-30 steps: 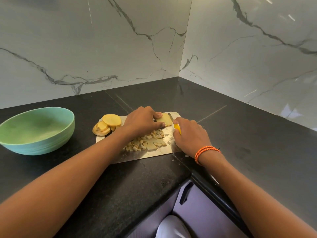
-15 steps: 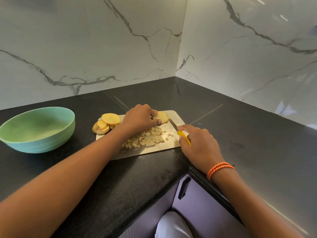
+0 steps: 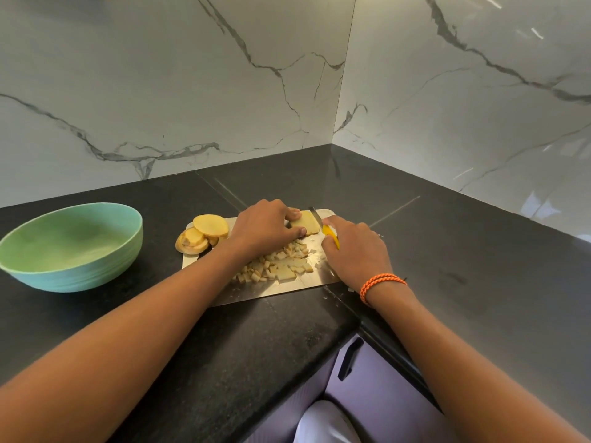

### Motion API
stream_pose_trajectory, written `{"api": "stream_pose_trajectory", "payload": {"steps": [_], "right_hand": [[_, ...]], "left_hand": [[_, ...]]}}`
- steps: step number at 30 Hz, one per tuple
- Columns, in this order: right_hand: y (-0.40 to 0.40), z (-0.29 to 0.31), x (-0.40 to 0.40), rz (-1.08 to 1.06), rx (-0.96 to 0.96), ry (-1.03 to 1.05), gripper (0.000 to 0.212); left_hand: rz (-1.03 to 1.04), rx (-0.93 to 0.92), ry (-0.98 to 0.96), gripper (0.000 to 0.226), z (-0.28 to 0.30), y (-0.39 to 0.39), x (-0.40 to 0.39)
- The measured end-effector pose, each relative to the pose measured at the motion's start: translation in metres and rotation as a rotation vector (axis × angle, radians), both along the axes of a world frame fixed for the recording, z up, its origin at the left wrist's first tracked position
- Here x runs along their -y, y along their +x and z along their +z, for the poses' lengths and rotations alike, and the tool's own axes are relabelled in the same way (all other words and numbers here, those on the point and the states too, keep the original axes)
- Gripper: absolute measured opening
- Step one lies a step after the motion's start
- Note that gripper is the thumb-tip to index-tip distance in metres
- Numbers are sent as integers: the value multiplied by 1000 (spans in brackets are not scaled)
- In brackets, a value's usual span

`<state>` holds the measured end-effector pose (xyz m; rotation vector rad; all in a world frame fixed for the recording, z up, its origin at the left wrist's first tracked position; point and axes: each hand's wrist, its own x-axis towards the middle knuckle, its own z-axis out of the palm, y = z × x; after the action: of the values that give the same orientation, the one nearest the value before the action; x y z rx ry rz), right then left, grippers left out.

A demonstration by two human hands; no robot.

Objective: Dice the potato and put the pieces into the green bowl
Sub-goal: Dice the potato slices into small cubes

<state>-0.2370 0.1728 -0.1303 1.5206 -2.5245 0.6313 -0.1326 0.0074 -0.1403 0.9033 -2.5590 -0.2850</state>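
Green bowl (image 3: 68, 247) holds nothing — left hand (image 3: 263, 228) pins potato slice (image 3: 305, 226), right hand (image 3: 356, 254) grips knife (image 3: 329, 233).

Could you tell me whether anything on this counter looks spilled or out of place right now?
Yes, slightly: a few potato bits have strayed off the cutting board onto the black counter near the right hand. The green bowl looks empty.

- Bowl (image 3: 72, 247): green inside, pale teal outside.
- Potato slices (image 3: 204, 233), left of the left hand's grip: pale yellow, tan-edged.
- Diced pieces (image 3: 276, 266): cream.
- Knife (image 3: 329, 235) handle in the right hand's grip: bright yellow.
- Wristband (image 3: 380, 284): orange braid.
- Counter (image 3: 463, 251): speckled black.
- Walls (image 3: 160, 91): white marble, grey veins.
- Cutting board (image 3: 287, 287): steel grey.
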Motion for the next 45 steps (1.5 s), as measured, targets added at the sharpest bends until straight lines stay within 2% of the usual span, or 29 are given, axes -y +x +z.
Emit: {"api": "stream_pose_trajectory", "payload": {"steps": [7, 18, 28, 45], "right_hand": [[2, 2, -2, 30, -2, 49, 40], [15, -5, -50, 4, 53, 9, 39], [13, 12, -24, -12, 66, -92, 42], [3, -1, 3, 23, 81, 18, 39]], "left_hand": [[7, 5, 11, 53, -1, -1, 1], [-7, 2, 40, 54, 1, 2, 0], [33, -22, 31, 57, 1, 1, 3], [34, -11, 16, 54, 3, 1, -1]]}}
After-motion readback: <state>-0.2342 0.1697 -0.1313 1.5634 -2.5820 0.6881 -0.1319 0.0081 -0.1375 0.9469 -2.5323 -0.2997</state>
